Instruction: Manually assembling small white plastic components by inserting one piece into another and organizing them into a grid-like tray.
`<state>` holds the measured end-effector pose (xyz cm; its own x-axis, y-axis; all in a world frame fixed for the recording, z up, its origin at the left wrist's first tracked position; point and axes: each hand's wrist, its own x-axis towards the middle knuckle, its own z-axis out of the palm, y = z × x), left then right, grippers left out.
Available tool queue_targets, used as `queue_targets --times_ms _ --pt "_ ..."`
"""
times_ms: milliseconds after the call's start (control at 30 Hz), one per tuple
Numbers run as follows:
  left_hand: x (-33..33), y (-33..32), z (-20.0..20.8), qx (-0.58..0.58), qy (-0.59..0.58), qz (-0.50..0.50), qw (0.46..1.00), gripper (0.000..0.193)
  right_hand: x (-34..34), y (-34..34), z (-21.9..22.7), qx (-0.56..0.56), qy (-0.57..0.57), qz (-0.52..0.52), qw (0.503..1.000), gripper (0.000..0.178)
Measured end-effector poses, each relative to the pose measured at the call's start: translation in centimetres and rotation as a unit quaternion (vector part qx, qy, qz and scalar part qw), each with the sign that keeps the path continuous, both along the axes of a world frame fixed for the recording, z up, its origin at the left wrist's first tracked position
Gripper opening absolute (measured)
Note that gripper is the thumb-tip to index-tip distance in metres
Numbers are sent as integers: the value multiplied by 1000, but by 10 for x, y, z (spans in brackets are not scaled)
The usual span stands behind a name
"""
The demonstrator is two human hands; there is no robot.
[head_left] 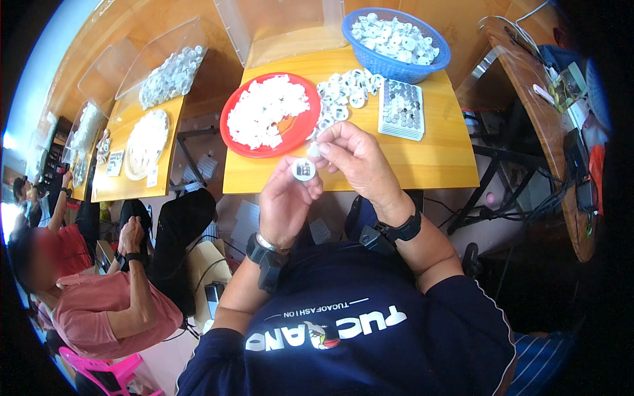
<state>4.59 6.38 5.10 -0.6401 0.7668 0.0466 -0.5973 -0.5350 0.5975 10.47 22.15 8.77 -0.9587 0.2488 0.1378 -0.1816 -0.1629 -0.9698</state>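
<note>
Over the near edge of the yellow wooden table [436, 162], my left hand [285, 201] holds a round white plastic part [304, 169] with a dark rectangular piece at its middle. My right hand [360, 162] is closer to the table and pinches a small whitish piece [314, 150] just above that part; its exact kind is too small to tell. Beyond my hands lies a red plate [285, 125] heaped with small white pieces. Beside the plate, similar round white parts [343, 89] with dark middles form a loose pile.
A blue basket [389, 68] full of white parts stands at the back right. Near it is a stack of flat trays [401, 127] topped with silvery discs. A clear plastic box [281, 30] stands behind. At left, a co-worker in a pink shirt [109, 300] sits by another table [135, 187].
</note>
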Motion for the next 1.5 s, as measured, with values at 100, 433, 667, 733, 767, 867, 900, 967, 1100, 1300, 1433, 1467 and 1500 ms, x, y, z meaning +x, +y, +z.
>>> queue_targets --times_ms 100,433,667,733,767,867,900,967,1100,1300,1433,1467,1500 --pt "-2 -1 -3 3 22 -11 1000 24 -1 1 -3 -15 20 4 1000 7" --pt "7 6 8 -32 -6 25 999 21 7 -1 10 75 38 17 996 6" --pt "7 7 6 -54 11 34 998 19 12 -8 9 194 40 -57 978 6" --pt "6 7 5 -55 23 35 998 19 14 -11 15 198 32 -61 978 6" --pt "6 7 5 -58 24 37 997 18 15 -12 18 203 25 -67 977 10" --pt "7 7 4 -59 28 44 997 18 12 -12 5 273 52 -112 954 10" --pt "8 8 3 -57 32 50 997 17 11 -13 3 273 51 -112 954 10" --pt "9 9 3 -59 37 54 996 17 11 -13 -1 264 54 -105 957 10" --pt "14 11 5 -65 41 68 995 17 12 -13 -7 271 56 -106 955 10" --pt "21 12 14 -72 69 76 992 14 15 -7 -9 191 70 -48 978 7" --pt "21 17 12 -66 70 95 991 14 16 -9 -5 92 18 -27 995 8" --pt "21 17 11 -77 69 91 990 14 17 -9 -5 91 0 -24 996 9" --pt "21 16 11 -88 68 88 990 14 17 -9 -5 91 -1 -24 996 9"
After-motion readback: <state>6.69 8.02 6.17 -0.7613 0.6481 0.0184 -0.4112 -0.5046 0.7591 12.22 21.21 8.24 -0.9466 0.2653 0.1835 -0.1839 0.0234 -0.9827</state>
